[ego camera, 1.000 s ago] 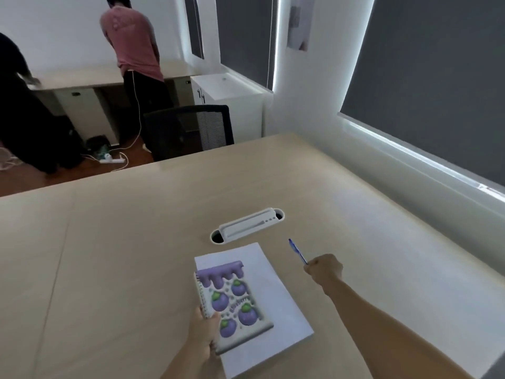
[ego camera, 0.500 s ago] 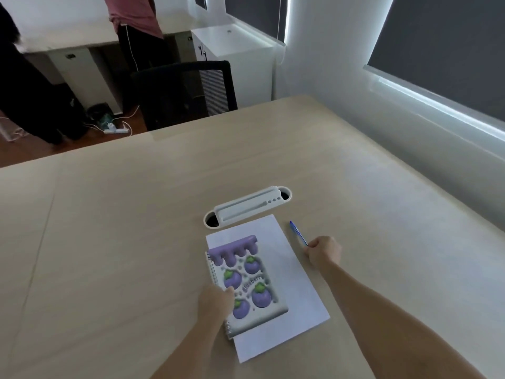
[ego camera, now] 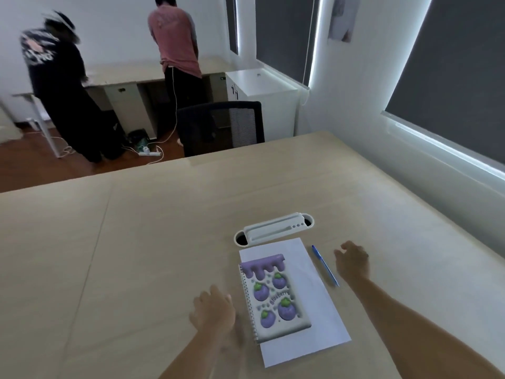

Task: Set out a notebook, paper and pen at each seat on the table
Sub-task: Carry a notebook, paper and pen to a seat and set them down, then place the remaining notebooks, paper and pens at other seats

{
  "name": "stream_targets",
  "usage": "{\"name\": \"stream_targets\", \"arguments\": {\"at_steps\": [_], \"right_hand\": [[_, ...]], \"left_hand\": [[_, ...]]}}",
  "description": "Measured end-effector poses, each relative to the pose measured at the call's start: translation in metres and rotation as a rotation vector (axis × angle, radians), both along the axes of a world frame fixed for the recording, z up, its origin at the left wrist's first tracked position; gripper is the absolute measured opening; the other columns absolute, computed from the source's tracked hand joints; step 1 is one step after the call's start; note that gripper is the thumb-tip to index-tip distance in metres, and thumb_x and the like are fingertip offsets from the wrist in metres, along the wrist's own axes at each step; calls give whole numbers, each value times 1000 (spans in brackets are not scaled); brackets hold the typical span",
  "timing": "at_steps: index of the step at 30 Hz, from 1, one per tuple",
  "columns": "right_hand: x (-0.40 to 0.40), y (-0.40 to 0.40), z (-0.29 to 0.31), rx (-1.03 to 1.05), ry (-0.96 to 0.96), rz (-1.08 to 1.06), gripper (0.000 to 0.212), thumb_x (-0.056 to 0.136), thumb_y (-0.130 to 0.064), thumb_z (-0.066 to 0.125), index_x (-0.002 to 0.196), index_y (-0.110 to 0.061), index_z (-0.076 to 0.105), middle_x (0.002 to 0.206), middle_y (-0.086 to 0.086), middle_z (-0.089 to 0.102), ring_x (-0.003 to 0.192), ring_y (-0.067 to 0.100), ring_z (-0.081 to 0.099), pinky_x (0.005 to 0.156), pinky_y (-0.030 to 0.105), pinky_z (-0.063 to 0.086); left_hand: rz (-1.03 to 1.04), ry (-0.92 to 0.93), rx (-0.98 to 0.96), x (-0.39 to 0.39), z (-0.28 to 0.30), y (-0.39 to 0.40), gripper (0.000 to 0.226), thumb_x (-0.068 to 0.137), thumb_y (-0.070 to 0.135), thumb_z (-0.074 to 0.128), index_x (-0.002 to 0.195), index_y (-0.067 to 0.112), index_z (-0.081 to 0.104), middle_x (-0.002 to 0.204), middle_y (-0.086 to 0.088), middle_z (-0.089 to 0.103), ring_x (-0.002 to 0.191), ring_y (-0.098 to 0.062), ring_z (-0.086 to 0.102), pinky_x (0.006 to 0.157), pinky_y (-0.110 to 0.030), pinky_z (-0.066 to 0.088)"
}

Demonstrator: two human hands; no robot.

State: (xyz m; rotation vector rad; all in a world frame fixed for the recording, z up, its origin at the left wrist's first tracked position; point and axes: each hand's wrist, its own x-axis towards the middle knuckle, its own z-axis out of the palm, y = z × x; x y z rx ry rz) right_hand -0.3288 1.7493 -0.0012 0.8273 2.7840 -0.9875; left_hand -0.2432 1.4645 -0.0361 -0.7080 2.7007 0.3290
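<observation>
Your spiral notebook (ego camera: 274, 294) lies on the white paper (ego camera: 311, 296) on the desk (ego camera: 136, 242), the blue pen (ego camera: 325, 265) just beside the paper's right edge. Your left hand (ego camera: 214, 310) hovers left of the notebook, grip apart and empty; your right hand (ego camera: 352, 259), fingers spread, sits just right of the pen.
</observation>
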Motion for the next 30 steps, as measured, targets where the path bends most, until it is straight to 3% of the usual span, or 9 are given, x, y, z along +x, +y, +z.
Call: {"name": "stream_targets", "arguments": {"at_steps": [4, 8, 12, 15, 16, 18, 22, 25, 30], "right_hand": [[22, -24, 65, 348, 45, 324, 54, 96, -34, 45, 146, -18, 30, 158, 14, 13, 146, 31, 11, 112, 45, 27], [43, -33, 116, 513, 13, 419, 65, 97, -48, 32, 152, -28, 2, 161, 9, -12, 148, 29, -8, 117, 49, 13], [61, -65, 164, 480, 101, 392, 70, 93, -59, 26, 152, -30, 3, 161, 6, -10, 148, 28, -7, 118, 54, 10], [69, -136, 189, 418, 183, 407, 102, 66, -85, 5, 151, -29, 14, 160, 11, 2, 146, 31, 2, 116, 58, 11], [87, -209, 185, 464, 272, 521, 114, 57, -90, -4, 150, -29, 16, 159, 12, 5, 145, 34, 6, 115, 58, 12], [85, -217, 179, 392, 190, 483, 124, 48, -94, -11, 149, -28, 18, 159, 12, 9, 144, 37, 10, 114, 60, 15], [138, -382, 196, 464, 228, 702, 122, 47, -95, -10, 150, -32, 7, 161, 7, 2, 146, 35, 6, 115, 60, 13], [164, -478, 232, 413, 276, 820, 104, 64, -87, 1, 152, -30, 1, 161, 6, -5, 147, 33, 0, 117, 58, 9], [198, -572, 271, 413, 302, 892, 88, 78, -73, 19, 152, -29, 2, 161, 5, -8, 148, 29, -6, 118, 57, 4]], "left_hand": [[-86, 69, -82, 21, 54, -66, 53, 97, 32, 34, 148, 24, 21, 160, -7, 10, 148, -26, 9, 113, -51, 22], [-106, 237, -101, 37, 116, -125, 61, 97, 31, 32, 153, 24, 8, 162, -6, -10, 150, -28, -9, 117, -56, 8], [-162, 382, -146, 58, 174, -187, 61, 99, 31, 30, 154, 22, 5, 162, -8, -13, 149, -31, -13, 117, -59, 2], [-140, 449, -186, 104, 208, -269, 62, 98, 30, 32, 154, 21, 5, 162, -8, -13, 148, -31, -15, 116, -60, -2], [-86, 417, -227, 159, 214, -336, 63, 98, 29, 33, 153, 20, 4, 162, -8, -13, 148, -31, -16, 116, -60, -3], [-138, 424, -217, 165, 226, -347, 63, 98, 29, 33, 153, 19, 4, 162, -8, -12, 148, -31, -16, 116, -60, -4], [-41, 361, -299, 272, 249, -473, 62, 99, 29, 31, 153, 19, 2, 162, -8, -12, 147, -31, -18, 116, -60, -7], [96, 285, -377, 331, 263, -533, 62, 99, 30, 28, 153, 19, -1, 161, -8, -16, 147, -32, -21, 116, -59, -8], [197, 261, -371, 372, 292, -575, 63, 98, 27, 31, 153, 20, 2, 162, -8, -14, 147, -32, -20, 115, -59, -6]]}}
